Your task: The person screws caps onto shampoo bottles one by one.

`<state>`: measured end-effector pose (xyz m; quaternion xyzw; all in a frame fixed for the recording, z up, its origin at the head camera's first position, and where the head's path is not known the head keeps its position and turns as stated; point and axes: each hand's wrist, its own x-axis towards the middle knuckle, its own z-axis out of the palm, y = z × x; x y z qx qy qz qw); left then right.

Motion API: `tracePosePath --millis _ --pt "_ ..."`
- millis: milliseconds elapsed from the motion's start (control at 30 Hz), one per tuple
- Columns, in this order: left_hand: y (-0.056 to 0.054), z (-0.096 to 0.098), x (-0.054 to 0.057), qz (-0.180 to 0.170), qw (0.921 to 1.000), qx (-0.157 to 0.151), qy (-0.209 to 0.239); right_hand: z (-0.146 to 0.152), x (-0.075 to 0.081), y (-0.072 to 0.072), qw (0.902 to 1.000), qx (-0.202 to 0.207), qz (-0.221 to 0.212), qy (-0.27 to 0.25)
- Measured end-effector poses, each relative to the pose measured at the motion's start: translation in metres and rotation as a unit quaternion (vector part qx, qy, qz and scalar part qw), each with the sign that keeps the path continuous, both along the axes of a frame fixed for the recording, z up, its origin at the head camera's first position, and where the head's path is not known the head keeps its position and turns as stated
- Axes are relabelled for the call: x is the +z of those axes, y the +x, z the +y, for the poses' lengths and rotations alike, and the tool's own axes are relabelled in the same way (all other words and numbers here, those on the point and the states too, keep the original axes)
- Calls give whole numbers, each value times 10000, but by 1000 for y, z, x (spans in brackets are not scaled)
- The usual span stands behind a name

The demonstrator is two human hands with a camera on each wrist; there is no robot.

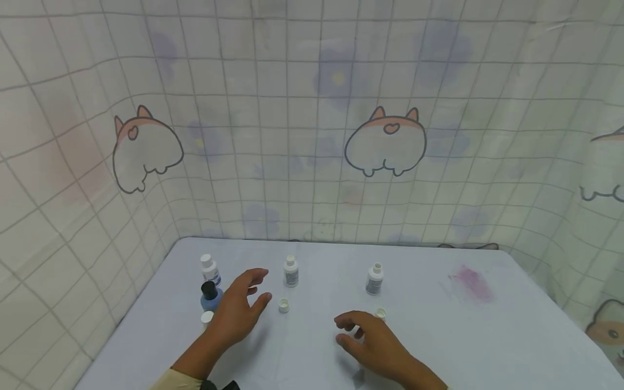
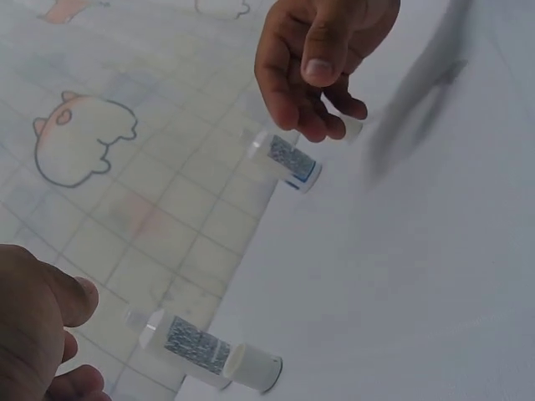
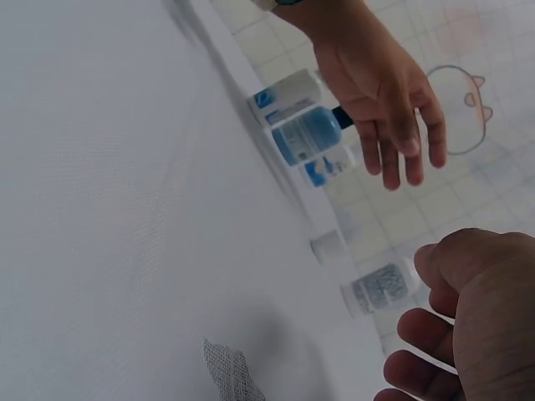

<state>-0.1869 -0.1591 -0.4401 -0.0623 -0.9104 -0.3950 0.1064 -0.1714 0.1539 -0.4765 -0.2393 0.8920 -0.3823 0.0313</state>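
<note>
Right hand (image 1: 372, 341) and left hand (image 1: 236, 311) hang loosely spread among small bottles

Both hands are nearest the camera, over a white table (image 1: 302, 352); clock directions are read in the head view, twelve toward the far edge. The left hand has its fingers gently bent and its thumb standing well apart, the gap between them open. The right hand is alike, its fingers more curved, thumb and fingertips apart.

At two o'clock from the left hand stands the centre bottle (image 1: 291, 273), white, upright and uncapped, a grey printed label round it. A centre cap (image 1: 284, 306) lies at three o'clock, near the fingers.

At twelve o'clock from the right hand stands the second uncapped bottle (image 1: 375, 280), also white and upright. Its neighbouring white cap (image 1: 381, 313) lies just past twelve, partly hidden behind the hand; whether they touch cannot be told.

Three closed bottles stand close together beyond the left wrist: a white one with a blue label (image 1: 210, 271) at eleven o'clock, a blue bottle with a black top (image 1: 213, 299) at ten, and a white-capped one (image 1: 207, 318) at nine, mostly hidden.

At two o'clock from the right hand, a pink stain (image 1: 473, 284) marks the tabletop.
</note>
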Motion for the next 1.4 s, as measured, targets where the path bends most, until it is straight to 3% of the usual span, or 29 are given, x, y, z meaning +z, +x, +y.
tracePosePath --millis 233,567,1000,1400 --pt "-12 6 -16 -117 9989 232 394 -14 -5 -7 9999 -63 80 6" --pt "-30 9 -30 -368 9964 284 708 -32 -8 -18 9997 -147 -179 -70" --pt "-56 12 -42 -420 9957 333 758 -49 -12 -33 9997 -242 -34 -81" --pt "-64 19 -42 -558 9942 469 797 -60 -16 -44 9997 -196 129 75"
